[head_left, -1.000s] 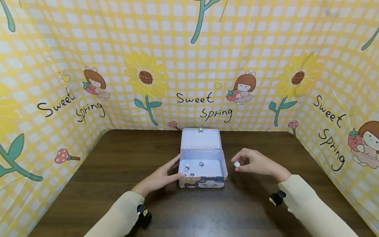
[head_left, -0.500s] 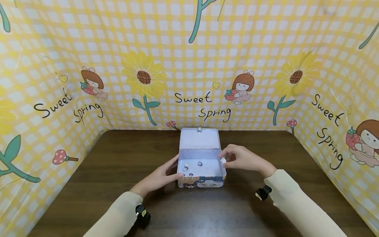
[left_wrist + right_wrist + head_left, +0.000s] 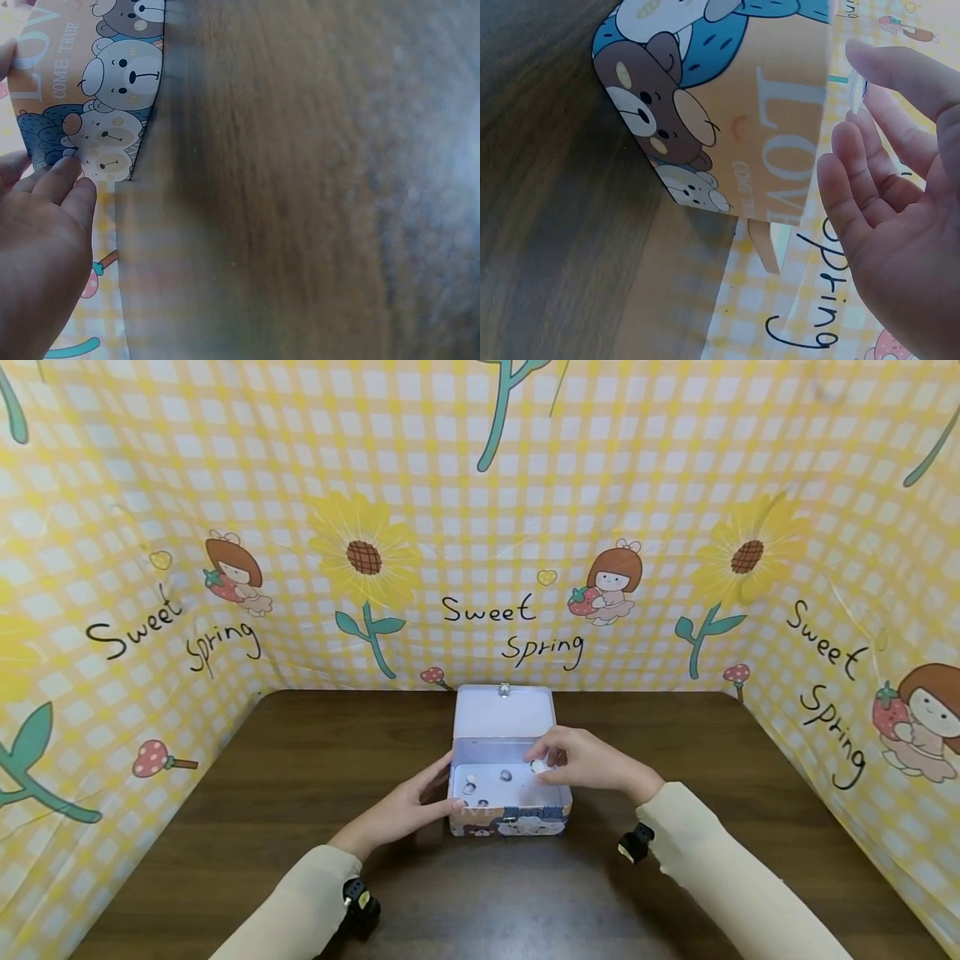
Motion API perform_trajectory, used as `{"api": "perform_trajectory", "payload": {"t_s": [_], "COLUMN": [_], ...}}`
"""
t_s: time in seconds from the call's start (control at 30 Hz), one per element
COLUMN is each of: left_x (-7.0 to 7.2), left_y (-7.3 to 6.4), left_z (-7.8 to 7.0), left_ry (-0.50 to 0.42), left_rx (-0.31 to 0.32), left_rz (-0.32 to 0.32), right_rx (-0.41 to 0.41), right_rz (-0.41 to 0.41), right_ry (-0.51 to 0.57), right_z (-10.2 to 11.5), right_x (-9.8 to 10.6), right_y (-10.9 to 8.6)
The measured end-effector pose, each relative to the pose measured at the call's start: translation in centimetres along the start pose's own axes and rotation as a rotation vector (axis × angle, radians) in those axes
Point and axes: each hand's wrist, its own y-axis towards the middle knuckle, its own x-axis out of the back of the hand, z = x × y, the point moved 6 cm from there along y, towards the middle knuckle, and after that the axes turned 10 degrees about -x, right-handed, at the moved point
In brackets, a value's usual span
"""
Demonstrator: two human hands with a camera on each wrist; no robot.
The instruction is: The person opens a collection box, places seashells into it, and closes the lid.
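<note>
A small tin box (image 3: 510, 822) with bear drawings and lettering stands on the table, its lid (image 3: 504, 712) raised at the back. My left hand (image 3: 401, 810) holds the box by its left side, thumb at the front rim and fingers along the printed side (image 3: 82, 97). Over the right part of the box, my right hand (image 3: 592, 764) pinches a small, thin white piece (image 3: 857, 91) between thumb and fingertips. Inside the box lie several small round pieces, one of them a greyish piece (image 3: 506, 775) near the middle, the others toward the left.
The box rests on a dark wooden table (image 3: 300, 760). A yellow checked cloth (image 3: 480, 543) with flowers and cartoon figures hangs behind and on both sides. Black wrist cameras sit under both cuffs, such as the right camera (image 3: 636, 843).
My right hand has moved left with the small white piece, from beside the box to over its inside. The left hand stays on the box.
</note>
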Motion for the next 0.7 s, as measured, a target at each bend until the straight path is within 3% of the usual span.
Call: {"api": "perform_trajectory", "payload": {"t_s": [0.7], "left_x": [0.0], "left_y": [0.0], "left_z": [0.2], "left_ry": [0.004], "left_rx": [-0.003], "left_rz": [0.004], "right_rx": [-0.011], "right_rz": [0.039], "right_ry": [-0.024], "right_z": [0.2], "right_x": [-1.9], "right_y": [1.7]}}
